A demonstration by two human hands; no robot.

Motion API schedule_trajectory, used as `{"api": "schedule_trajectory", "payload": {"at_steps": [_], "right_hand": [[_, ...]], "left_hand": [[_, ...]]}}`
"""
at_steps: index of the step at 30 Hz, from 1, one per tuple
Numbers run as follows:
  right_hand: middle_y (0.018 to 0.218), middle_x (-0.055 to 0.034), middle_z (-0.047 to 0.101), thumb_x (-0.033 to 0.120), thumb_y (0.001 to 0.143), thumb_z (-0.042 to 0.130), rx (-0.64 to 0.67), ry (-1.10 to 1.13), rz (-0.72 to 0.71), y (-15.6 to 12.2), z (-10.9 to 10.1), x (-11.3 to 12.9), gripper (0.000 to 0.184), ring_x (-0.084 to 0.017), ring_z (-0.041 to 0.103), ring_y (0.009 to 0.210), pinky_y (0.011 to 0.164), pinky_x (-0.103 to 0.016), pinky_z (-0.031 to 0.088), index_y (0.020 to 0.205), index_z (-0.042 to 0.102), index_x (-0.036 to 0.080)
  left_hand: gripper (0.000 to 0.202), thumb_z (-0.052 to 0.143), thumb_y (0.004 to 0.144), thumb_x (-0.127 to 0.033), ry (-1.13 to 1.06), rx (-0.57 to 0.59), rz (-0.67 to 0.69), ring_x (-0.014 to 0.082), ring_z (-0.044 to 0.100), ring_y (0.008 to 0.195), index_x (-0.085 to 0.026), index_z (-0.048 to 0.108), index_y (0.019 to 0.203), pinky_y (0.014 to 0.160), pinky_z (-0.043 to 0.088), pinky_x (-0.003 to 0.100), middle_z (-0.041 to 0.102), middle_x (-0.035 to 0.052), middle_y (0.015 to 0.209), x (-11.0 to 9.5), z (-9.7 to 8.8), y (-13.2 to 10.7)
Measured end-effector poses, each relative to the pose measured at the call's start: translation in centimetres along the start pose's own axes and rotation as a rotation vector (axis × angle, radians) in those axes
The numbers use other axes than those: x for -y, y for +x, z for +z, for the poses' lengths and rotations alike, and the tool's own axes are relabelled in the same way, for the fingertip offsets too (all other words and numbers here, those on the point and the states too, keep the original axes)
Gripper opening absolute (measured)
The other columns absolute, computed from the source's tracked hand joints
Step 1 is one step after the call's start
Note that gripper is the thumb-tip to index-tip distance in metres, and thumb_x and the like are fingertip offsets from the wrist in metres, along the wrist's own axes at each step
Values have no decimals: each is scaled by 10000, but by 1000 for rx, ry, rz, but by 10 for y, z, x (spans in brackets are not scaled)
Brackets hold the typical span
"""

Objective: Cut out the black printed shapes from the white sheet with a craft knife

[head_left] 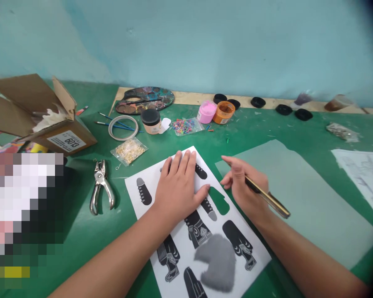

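**pasteljunk:** ok so where's everything sitting right now?

**gluegun_88:** the white paper sheet printed with black patterned shapes (pixel 153 176) lies flat on the green table top (pixel 81 231), right in front of the person; the left hand (pixel 180 186) is pressed palm-down on its upper part, fingers straight and close together, thumb out to the side; the right hand (pixel 242 186) sits just beside it on the sheet's right edge, fingers curled round a slim black-and-gold pen-shaped tool (pixel 267 196); the tip is hidden under the hand, so can't tell what it touches

**pasteljunk:** and around it?

**gluegun_88:** there's a cut-out hole in the sheet (pixel 219 200) between the two hands, green showing through; a fuzzy grey patch (pixel 216 260) lies on the lower part of the sheet; the silver plier-style hole punch (pixel 101 188) lies left of the sheet, with a small clear bag of gold rings (pixel 130 151) just behind it; an open brown cardboard box (pixel 40 111) sits far left; a pale translucent sheet (pixel 313 207) is on the right; a pink paint pot (pixel 207 111) and an orange paint pot (pixel 224 112) stand touching near the back, next to a dark, paint-stained palette (pixel 146 99)
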State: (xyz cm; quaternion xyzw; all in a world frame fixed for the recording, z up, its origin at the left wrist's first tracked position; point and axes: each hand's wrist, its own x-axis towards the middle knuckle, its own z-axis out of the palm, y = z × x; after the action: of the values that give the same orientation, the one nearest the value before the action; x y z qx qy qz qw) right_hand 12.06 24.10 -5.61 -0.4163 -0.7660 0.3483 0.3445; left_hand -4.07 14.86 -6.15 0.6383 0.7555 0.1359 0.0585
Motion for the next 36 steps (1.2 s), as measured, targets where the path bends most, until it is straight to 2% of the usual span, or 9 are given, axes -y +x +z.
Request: {"api": "schedule_trajectory", "payload": {"at_steps": [1,3,5,7,15,21,26,32,36], "right_hand": [[680,24,705,359,1012,456,35,-24,-51,2,-1,-2,276,-149,659,588,647,-295,521,1127,684,254],[908,-19,767,310,965,548,142,-100,-202,6,-2,-5,173,-201,711,846,808,-351,528,1080,661,247],[1174,-51,732,261,891,644,264,-186,-344,11,-1,-8,145,-264,643,1125,967,-437,463,1029,608,241],[1284,-53,685,231,848,687,339,-239,-390,14,2,-10,217,-293,569,1242,1025,-496,398,1014,548,244],[1171,-46,735,231,874,676,316,-254,-252,18,13,-6,181,-276,602,1168,986,-480,369,872,497,253],[1081,-47,746,216,869,666,258,-203,-252,18,16,-4,167,-256,631,1030,910,-436,439,848,505,253],[1144,-114,698,249,850,682,162,-241,-190,17,17,-7,215,-296,595,1062,890,-462,473,882,469,251],[1103,-84,717,174,841,651,280,-193,-207,17,11,-3,217,-282,571,1123,964,-488,436,848,449,255],[1071,-53,725,202,807,669,320,-42,-95,16,6,-2,255,-252,624,1047,949,-481,442,840,421,250]], "left_hand": [[862,519,896,-565,-10,4,-2,330,243,1485,-89,221,1550,1207,199,510,316,131,1598,0,0,0],[891,550,871,-558,-33,3,-1,328,255,1480,-89,210,1548,1203,205,504,327,141,1591,2,-2,0],[913,569,854,-532,-58,-15,4,325,279,1470,-84,183,1550,1196,220,494,335,156,1583,3,-3,0],[928,580,842,-488,-82,-40,11,322,304,1458,-83,145,1554,1187,236,487,342,168,1575,4,-4,0],[873,540,879,-405,-128,-56,43,352,314,1451,-127,80,1567,1167,251,517,379,152,1556,4,-2,-1],[809,536,903,-430,-117,-30,63,359,308,1452,-149,156,1559,1162,263,532,420,139,1530,9,-4,0],[773,554,902,-401,-126,-28,44,341,319,1449,-142,207,1541,1164,275,519,432,150,1514,11,-5,3],[749,544,912,-383,-108,-62,38,344,345,1430,-124,221,1536,1159,280,518,444,165,1496,8,-4,3],[758,565,900,-384,-116,-61,33,348,372,1410,-137,228,1533,1142,296,534,462,172,1476,9,-5,2]]}}
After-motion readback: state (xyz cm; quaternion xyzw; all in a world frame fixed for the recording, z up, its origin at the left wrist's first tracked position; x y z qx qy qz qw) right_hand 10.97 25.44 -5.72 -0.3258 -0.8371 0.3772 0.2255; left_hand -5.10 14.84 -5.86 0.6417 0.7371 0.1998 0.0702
